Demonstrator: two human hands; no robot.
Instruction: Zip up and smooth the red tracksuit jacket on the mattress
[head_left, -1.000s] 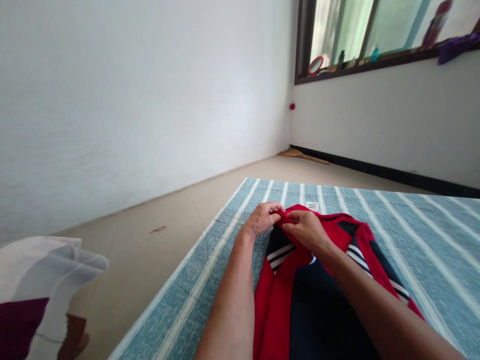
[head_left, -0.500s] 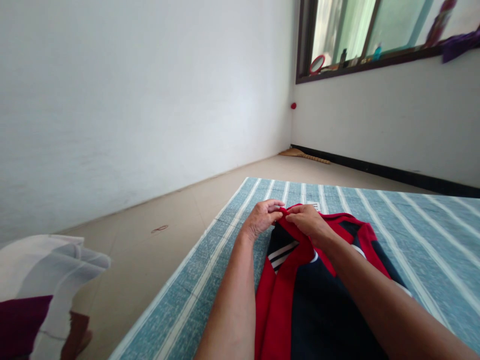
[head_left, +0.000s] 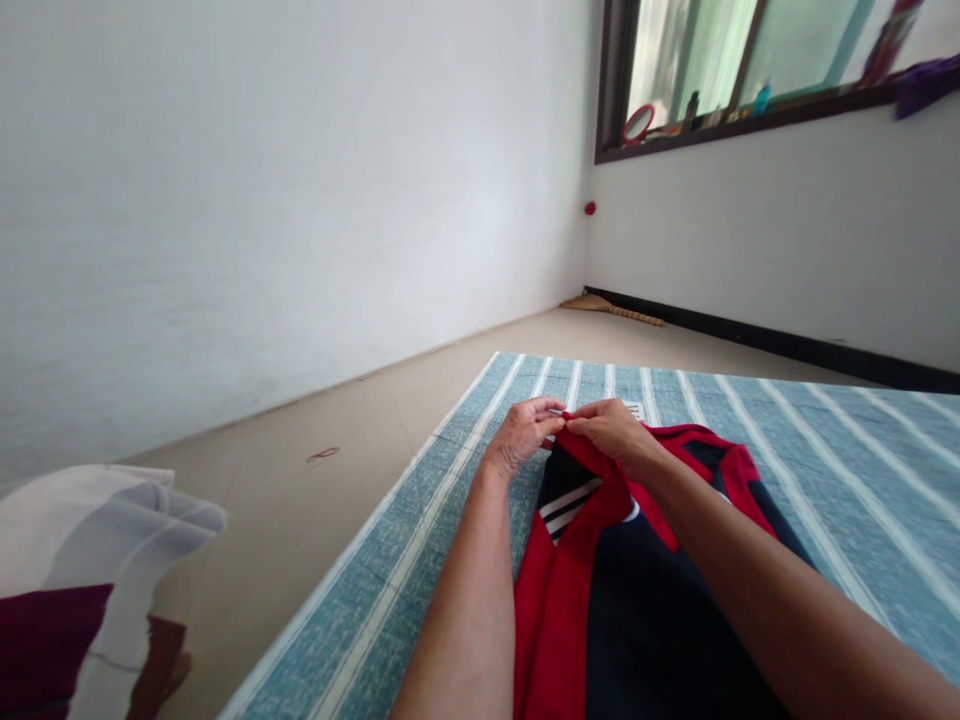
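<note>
A red and navy jacket (head_left: 645,590) with white stripes lies on a blue-green striped sheet (head_left: 427,510). My left hand (head_left: 521,435) pinches the red edge at the jacket's far left corner, thumb and fingers closed on the cloth. Right beside it, my right hand (head_left: 611,432) grips the same red edge, its fingertips close to those of the left. Part of the jacket's middle and right side is hidden under my right forearm. A small white printed tag (head_left: 636,410) shows just beyond my right hand.
White and maroon cloth (head_left: 112,540) is at the lower left, above the tiled floor (head_left: 360,415). A thin loop (head_left: 322,454) lies on the floor. A straw broom (head_left: 615,307) rests in the far corner. A red-framed mirror (head_left: 639,124) and bottles stand on the windowsill.
My right hand has shifted slightly left along the red edge, toward my left hand. Both hands keep hold of the jacket. The view has moved a little.
</note>
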